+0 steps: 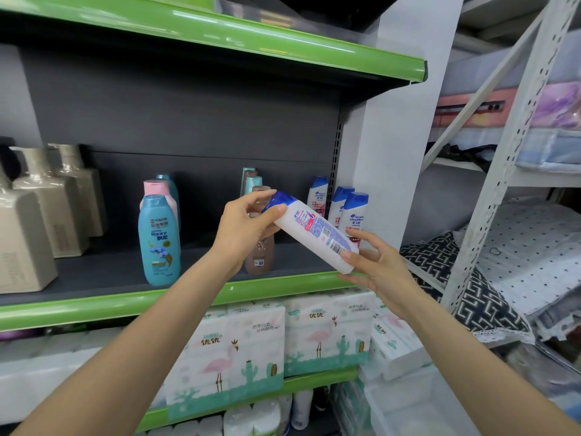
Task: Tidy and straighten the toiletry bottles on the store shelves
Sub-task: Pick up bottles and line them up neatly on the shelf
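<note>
A white shampoo bottle (pixel 314 234) with a blue cap is held tilted in front of the middle shelf (pixel 94 309), its back label and barcode facing me. My left hand (pixel 245 225) grips its capped upper end. My right hand (pixel 374 265) holds its base, fingers under and beside it. Three matching white bottles with blue caps (pixel 353 212) stand upright at the shelf's right end. A brown bottle (pixel 259 256) stands behind my left hand, partly hidden. A blue Rejoice bottle (pixel 158 240) stands to the left with pink and teal ones behind.
Beige square pump bottles (pixel 34 221) fill the shelf's left end. Flamingo-print tissue packs (pixel 251 344) sit on the shelf below. A white metal rack (pixel 490 184) with bedding and a patterned cushion (pixel 465 284) stands to the right. A green shelf edge (pixel 283 45) hangs overhead.
</note>
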The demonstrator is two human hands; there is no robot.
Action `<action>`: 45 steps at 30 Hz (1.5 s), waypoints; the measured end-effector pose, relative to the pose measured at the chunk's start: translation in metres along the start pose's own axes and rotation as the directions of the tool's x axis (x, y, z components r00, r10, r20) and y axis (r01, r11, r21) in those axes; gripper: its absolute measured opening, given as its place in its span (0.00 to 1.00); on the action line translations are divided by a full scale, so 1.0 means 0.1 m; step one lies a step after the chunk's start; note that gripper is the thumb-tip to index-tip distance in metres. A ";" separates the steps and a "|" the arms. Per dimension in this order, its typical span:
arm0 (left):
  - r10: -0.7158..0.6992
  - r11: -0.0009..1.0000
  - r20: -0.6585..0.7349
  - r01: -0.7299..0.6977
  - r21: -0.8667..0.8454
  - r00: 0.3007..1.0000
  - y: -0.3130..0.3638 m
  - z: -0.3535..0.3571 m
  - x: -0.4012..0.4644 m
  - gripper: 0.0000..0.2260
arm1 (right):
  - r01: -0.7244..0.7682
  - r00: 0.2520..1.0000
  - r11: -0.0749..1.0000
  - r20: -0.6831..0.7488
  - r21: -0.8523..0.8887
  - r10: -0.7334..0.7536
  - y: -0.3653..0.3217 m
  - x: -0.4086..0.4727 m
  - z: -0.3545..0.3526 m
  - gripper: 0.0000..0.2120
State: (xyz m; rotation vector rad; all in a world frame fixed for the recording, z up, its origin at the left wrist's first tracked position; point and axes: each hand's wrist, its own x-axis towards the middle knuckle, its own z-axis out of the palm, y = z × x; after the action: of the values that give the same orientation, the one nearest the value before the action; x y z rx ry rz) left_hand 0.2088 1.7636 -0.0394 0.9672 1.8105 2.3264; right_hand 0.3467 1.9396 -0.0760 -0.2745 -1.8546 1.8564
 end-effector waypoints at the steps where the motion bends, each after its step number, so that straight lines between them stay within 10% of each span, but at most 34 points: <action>1: -0.011 1.000 -0.024 0.011 -0.003 1.000 0.00 0.02 0.01 0.11 | 0.015 1.000 0.996 0.000 -0.092 -0.015 0.00 0.00 0.00 0.23; 5: -0.071 0.997 -0.064 0.070 -0.014 0.995 -0.03 0.04 -0.01 0.11 | 0.072 0.995 0.896 -0.026 -0.439 -0.092 0.00 0.05 0.05 0.30; 17: -0.060 0.996 -0.048 0.063 0.070 0.997 0.05 0.18 0.10 0.13 | 0.086 0.983 0.942 0.183 -0.325 -0.027 0.03 0.02 0.02 0.18; 23: -0.090 0.985 -0.153 0.111 0.134 0.984 0.08 0.52 0.26 0.20 | 0.200 0.935 0.491 0.015 -0.848 -0.355 0.04 0.35 0.11 0.20; 31: 0.012 0.931 0.074 -0.039 0.363 0.997 -0.01 0.63 0.60 0.12 | 0.234 0.969 0.760 0.080 -0.606 -0.234 0.03 0.77 -0.05 0.14; 45: 0.096 0.868 0.067 -0.117 0.483 0.993 0.00 0.97 1.24 0.13 | 0.421 0.897 0.611 0.210 -0.670 -0.388 -0.32 1.52 -0.41 0.14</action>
State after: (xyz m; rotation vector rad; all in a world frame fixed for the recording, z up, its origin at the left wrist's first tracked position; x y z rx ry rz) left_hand 0.1561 1.8960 0.0276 1.1780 2.4469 1.9081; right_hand 0.2433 2.0466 -0.0163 -0.0426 -2.3539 0.7862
